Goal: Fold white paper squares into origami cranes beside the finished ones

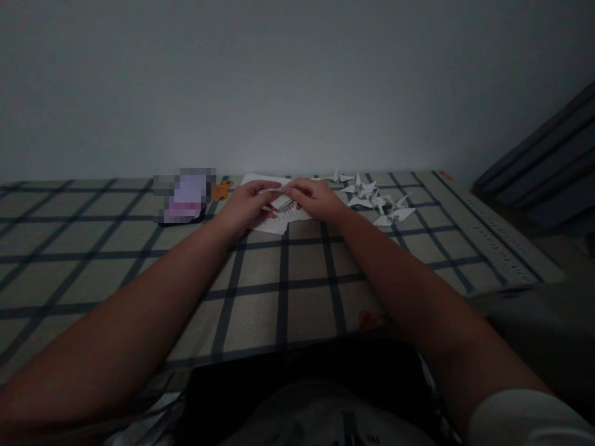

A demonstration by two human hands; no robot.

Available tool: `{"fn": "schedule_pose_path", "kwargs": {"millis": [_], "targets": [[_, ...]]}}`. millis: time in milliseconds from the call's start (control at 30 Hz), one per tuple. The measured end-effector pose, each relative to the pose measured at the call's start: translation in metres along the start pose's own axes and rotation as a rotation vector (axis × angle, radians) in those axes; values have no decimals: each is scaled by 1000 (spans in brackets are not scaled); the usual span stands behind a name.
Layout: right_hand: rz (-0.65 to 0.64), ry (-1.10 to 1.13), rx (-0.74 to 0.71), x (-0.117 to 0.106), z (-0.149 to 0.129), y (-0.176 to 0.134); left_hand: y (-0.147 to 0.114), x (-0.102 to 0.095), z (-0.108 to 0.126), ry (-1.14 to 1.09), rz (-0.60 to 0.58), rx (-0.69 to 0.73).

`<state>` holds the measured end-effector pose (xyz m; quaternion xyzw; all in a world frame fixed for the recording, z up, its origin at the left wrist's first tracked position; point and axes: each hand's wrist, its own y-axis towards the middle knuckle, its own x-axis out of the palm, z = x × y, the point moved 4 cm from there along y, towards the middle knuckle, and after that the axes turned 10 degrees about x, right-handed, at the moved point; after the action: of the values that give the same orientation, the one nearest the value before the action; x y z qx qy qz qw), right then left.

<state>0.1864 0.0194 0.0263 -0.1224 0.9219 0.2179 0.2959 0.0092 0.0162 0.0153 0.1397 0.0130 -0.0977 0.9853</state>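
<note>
Both hands meet over the table around a small folded piece of white paper (281, 201). My left hand (248, 203) pinches it from the left, thumb and fingers closed on its edge. From the other side my right hand (315, 197) grips it, fingertips nearly touching those of the left. Much of the folded paper is hidden behind the fingers. Beneath the hands lie flat white paper sheets (273, 225), one with print on it. Just right of my right hand sit several folded white paper cranes (372, 197) in a loose cluster.
A phone (188, 197) with a lit, blurred-out screen stands to the left. The checked tablecloth (304, 272) covers the table, whose back edge meets a plain wall (297, 80). Dark striped fabric (543, 148) hangs at the far right.
</note>
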Motion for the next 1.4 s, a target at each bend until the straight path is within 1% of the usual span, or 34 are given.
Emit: {"fn": "schedule_pose_path", "kwargs": {"millis": [100, 167, 267, 367, 467, 667, 733, 800, 967, 1067, 1200, 1300, 1400], "targets": [[-6, 13, 32, 2, 3, 0, 0, -2, 0, 20, 2, 47], [8, -5, 36, 2, 3, 0, 0, -3, 1, 82, 1, 74], [41, -54, 42, 0, 4, 0, -2, -3, 3, 177, -7, 80], [61, -107, 17, -1, 4, 1, -4, 0, 4, 179, -12, 69], [71, -169, -41, 0, 4, 2, -6, 4, 3, 134, 6, 30], [177, -330, -299, 1, -1, 4, -11, 15, 9, 25, -2, -29], [175, -339, -327, 2, -4, 3, -13, 17, 11, 32, 7, -65], [160, -337, -304, 2, -6, 2, -14, 18, 13, 37, 9, -81], [125, -314, -246, 2, -11, -1, -9, 15, 5, 3, 36, -5], [100, -308, -233, 3, -11, 0, -6, 12, 0, -5, 12, 20], [89, -327, -256, 6, -13, 0, -9, 13, 3, 86, -41, -7], [117, -340, -256, 6, -16, -2, -12, 14, 7, 115, -17, -36], [124, -322, -213, 5, -17, -3, -11, 15, 6, 34, 14, -60]]}}
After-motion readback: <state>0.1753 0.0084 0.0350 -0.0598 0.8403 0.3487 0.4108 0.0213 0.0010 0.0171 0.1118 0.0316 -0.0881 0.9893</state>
